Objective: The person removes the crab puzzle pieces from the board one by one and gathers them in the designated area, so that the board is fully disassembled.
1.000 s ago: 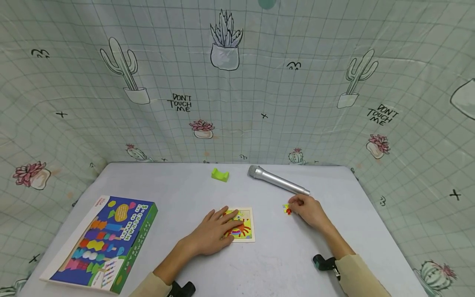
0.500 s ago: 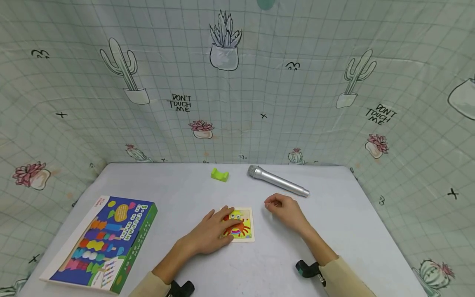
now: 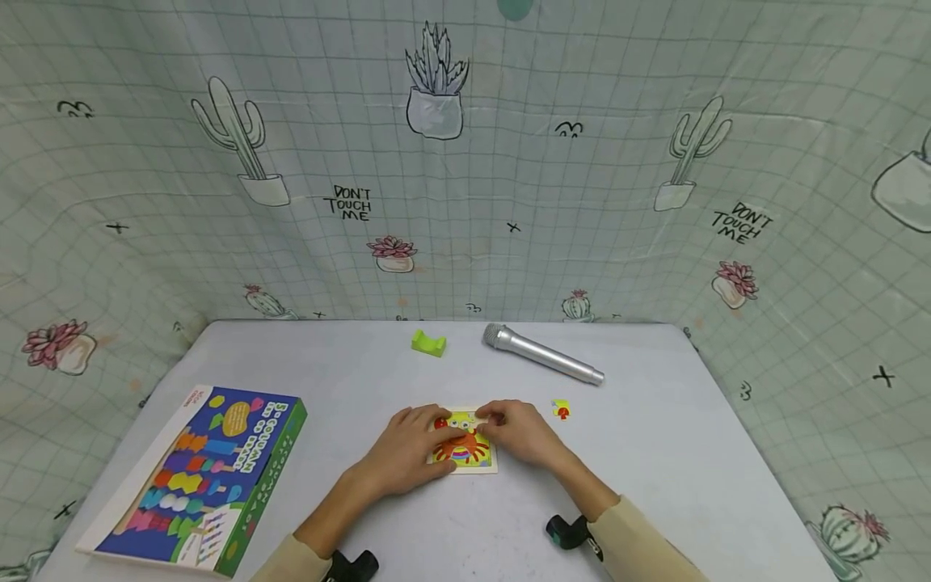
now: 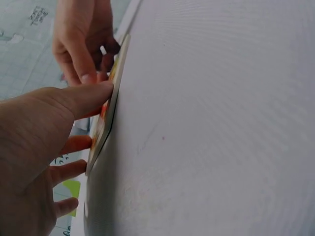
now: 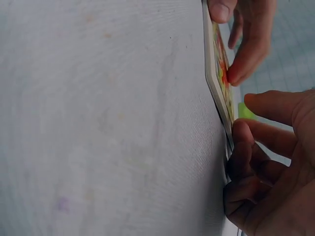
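A small square crab jigsaw puzzle (image 3: 471, 454) in a pale frame lies on the white table, partly hidden by both hands. My left hand (image 3: 407, 453) rests spread over its left side. In the left wrist view, the left thumb (image 4: 93, 96) lies on the puzzle's near side. My right hand (image 3: 520, 432) is at the puzzle's upper right corner with several fingers curled. From the right wrist, its thumb and index finger (image 5: 275, 137) look apart; whether a piece sits under the fingertips is hidden. A loose yellow-and-red puzzle piece (image 3: 561, 409) lies right of the puzzle.
A silver microphone (image 3: 541, 353) lies at the back, with a bright green curved block (image 3: 428, 343) to its left. A large blue-and-green toy box (image 3: 200, 477) takes up the left of the table. A patterned cloth (image 3: 465, 178) hangs behind.
My right hand has travelled left from beside the loose piece to the puzzle's upper right corner, uncovering that piece. My left hand has stayed on the puzzle.
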Demonstrator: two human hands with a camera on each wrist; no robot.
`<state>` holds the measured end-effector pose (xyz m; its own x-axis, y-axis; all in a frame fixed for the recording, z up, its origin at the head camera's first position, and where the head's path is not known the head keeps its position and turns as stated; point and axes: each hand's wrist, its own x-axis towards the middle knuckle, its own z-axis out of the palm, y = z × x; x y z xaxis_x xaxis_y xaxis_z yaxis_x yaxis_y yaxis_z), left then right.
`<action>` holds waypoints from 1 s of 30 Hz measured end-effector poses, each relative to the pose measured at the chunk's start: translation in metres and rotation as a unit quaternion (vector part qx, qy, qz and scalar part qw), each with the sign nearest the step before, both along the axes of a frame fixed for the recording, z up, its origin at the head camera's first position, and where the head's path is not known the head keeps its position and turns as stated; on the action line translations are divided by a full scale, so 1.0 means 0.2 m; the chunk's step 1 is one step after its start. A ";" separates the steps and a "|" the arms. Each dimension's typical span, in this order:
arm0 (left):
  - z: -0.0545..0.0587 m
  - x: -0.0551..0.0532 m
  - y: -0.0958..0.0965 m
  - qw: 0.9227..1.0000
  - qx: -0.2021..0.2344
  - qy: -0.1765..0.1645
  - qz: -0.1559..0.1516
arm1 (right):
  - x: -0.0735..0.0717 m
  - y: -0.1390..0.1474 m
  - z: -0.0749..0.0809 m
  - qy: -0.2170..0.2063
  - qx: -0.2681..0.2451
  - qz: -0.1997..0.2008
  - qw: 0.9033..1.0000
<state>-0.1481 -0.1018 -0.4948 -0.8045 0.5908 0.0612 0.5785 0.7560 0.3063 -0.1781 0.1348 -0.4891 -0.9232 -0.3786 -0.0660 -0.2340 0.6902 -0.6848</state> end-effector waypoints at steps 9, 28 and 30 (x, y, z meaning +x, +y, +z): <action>0.02 0.01 -0.03 1.000 -0.011 -0.010 -0.016 | 0.02 -0.03 0.01 -0.002 0.008 0.001 1.000; 0.02 0.01 -0.06 0.999 -0.011 -0.034 -0.007 | -0.03 -0.06 0.00 -0.010 -0.002 -0.021 1.000; 0.02 0.01 -0.05 0.999 -0.010 -0.033 -0.006 | -0.03 -0.06 -0.01 -0.009 -0.003 -0.024 1.000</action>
<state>-0.1456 -0.1127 -0.4916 -0.7987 0.6017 -0.0030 0.5673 0.7547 0.3296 -0.1846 0.1231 -0.4904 -0.9391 -0.3343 -0.0802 -0.1889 0.6966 -0.6922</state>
